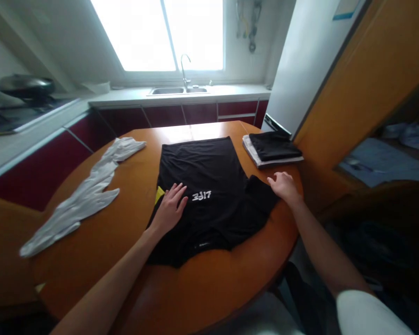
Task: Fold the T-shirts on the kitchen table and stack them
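A black T-shirt [209, 167] with white lettering lies spread on the wooden table, its hem towards the window and its collar towards me. My left hand [171, 207] rests on the shirt's left part with fingers stretched out, beside a small yellow patch [159, 193]. At the other side, my right hand [283, 186] is just beyond the end of the right sleeve [261, 193], fingers loosely bent and apart, holding nothing I can see. Light creases run across the cloth.
A crumpled white garment [91, 186] stretches along the table's [136, 186] left side. Folded clothes [274, 146], black over white, are stacked at the back right. Beyond are a counter with a sink [167, 90], a pan [26, 86] on the stove, and a fridge [307, 56].
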A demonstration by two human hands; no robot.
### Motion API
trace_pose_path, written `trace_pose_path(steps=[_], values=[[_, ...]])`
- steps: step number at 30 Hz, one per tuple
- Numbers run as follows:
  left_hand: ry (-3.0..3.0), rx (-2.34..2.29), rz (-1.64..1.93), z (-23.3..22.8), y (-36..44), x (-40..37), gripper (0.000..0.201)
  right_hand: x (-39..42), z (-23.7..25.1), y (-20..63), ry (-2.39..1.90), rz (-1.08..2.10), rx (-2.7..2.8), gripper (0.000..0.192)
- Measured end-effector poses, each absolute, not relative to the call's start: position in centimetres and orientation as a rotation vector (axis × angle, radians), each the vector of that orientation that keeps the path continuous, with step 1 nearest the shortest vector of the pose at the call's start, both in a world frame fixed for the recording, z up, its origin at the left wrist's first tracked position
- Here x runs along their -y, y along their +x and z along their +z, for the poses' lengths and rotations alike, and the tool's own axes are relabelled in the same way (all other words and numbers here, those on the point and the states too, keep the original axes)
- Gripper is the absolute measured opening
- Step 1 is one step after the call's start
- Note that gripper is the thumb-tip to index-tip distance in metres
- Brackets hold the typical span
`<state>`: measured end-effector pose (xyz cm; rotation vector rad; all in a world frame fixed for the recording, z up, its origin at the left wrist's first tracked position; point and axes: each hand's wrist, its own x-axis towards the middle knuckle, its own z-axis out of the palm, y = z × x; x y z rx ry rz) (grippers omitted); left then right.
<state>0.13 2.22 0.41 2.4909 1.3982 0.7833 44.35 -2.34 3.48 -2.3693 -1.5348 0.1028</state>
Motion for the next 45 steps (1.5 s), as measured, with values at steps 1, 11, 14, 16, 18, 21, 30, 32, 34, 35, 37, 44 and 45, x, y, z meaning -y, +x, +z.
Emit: trace_pose_path(steps=[1, 11, 14, 16, 18, 21, 30, 32, 34, 35, 37, 44, 45], values=[[2.483, -1.398, 0.767, 0.2, 0.1, -2.3, 0.053, 3.1, 2.8, 45.0, -2.420, 0.113, 1.526, 0.042], [2.419, -1.385, 0.765, -0.7, -0.3, -2.7, 0.055, 3.9, 3.1, 43.8, -2.208, 0.406, 1.534, 0.002], [2.414, -1.387, 0.761, -0.9, -0.3, -2.8, 0.056, 3.5, 4.8, 40.9, -1.941, 0.377, 1.505, 0.004], [2.416, -1.384, 0.757, -1.2, -0.4, -2.9, 0.056, 3.8, 5.5, 37.6, -1.748, 0.355, 1.557, 0.007], [2.420, -1.382, 0.754, -1.3, -0.5, -3.0, 0.056, 4.6, 5.6, 33.9, -1.555, 0.403, 1.674, 0.011], [2.417, -1.384, 0.751, -1.3, -0.5, -3.0, 0.057, 6.3, 5.1, 29.4, -1.288, 0.704, 1.895, 0.023], [2.425, -1.379, 0.741, -0.6, -0.4, -2.7, 0.050, 3.6, 2.4, 32.4, -1.483, 0.360, 1.842, 0.042], [2.423, -1.382, 0.731, -0.7, -0.3, -2.6, 0.048, 2.4, 1.5, 33.1, -1.567, 0.321, 1.933, 0.046], [2.418, -1.382, 0.742, -0.7, -0.2, -2.6, 0.047, 1.8, 0.6, 33.1, -1.632, 0.319, 2.069, 0.050], [2.413, -1.380, 0.756, -0.8, -0.2, -2.6, 0.047, 1.7, 0.4, 33.0, -1.659, 0.325, 2.131, 0.052], [2.404, -1.371, 0.793, -0.6, -0.4, -2.6, 0.049, 1.8, 0.2, 32.7, -1.708, 0.306, 2.178, 0.055], [2.323, -1.420, 0.910, 1.1, -3.4, -3.6, 0.056, 2.0, 1.1, 31.2, -1.669, 0.186, 2.190, 0.055], [2.308, -1.428, 0.919, 1.2, -3.8, -3.7, 0.054, 2.0, 0.9, 30.9, -1.671, 0.185, 2.211, 0.056]])
